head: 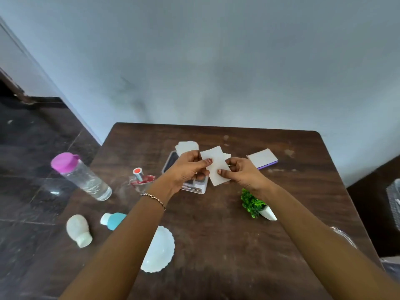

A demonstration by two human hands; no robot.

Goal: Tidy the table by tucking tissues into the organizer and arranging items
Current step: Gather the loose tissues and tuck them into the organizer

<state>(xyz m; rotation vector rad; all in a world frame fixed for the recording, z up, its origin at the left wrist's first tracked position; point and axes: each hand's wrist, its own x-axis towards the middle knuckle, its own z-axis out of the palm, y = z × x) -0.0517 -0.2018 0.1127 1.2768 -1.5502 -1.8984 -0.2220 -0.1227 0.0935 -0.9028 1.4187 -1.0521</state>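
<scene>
A: From the head view, both hands are up over the organizer [187,176]. The left hand [187,169] and the right hand [242,173] each have their fingers closed on the same white tissue [216,167], pinching it at opposite edges just above the worktop [216,224].

B: How should the tuck go, do you think?

A: I'd fold it flat and narrow first, keep it taut between both pinches, then slide it in beside the tissues [187,146] already standing in the organizer's far end, without crumpling those.

B: And the count?

A: One tissue in hand, though a second edge may peek behind it, I cannot tell. One organizer. One clear bottle [81,176] with a pink cap, one small glass bottle [141,178], one blue tube [112,220], one pale tube [79,230], one scalloped white dish [159,250], one little potted plant [256,205], one notepad [262,158].
</scene>
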